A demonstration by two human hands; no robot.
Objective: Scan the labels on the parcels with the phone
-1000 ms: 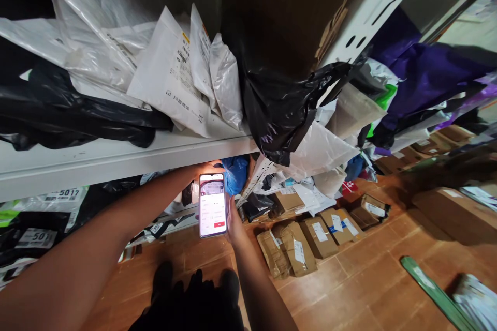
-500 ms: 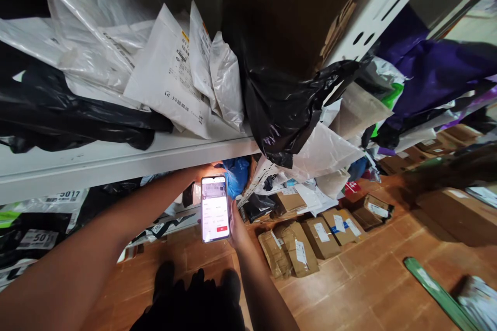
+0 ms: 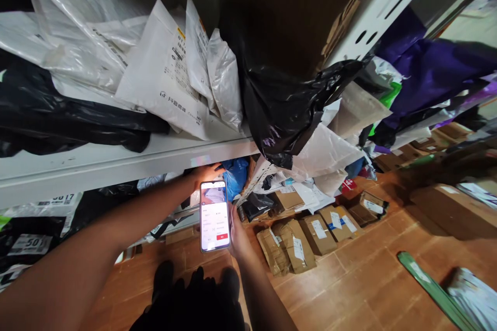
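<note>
My right hand (image 3: 237, 232) grips a phone (image 3: 214, 217) upright from its right side. The lit screen has a camera picture at the top, with a pale form and a red button below. Behind the phone's top edge, my left hand (image 3: 212, 170) reaches in under the shelf board, brightly lit. Its fingers show only in part beside a blue plastic bag (image 3: 235, 178), and whatever they touch is hidden. A pale parcel (image 3: 195, 198) peeks out left of the phone.
White mailer bags (image 3: 163, 77) and black bags (image 3: 97, 119) fill the shelf (image 3: 116, 165) above my arms. A black bag (image 3: 283, 114) overhangs its edge by the white post (image 3: 382, 15). Cardboard boxes (image 3: 297, 248) stand on the floor at right, with a green strip (image 3: 430, 287) beyond.
The phone has dropped slightly, and its camera picture has changed from a barcode label to a pale surface. My left hand's fingers show a little more beside the blue bag.
</note>
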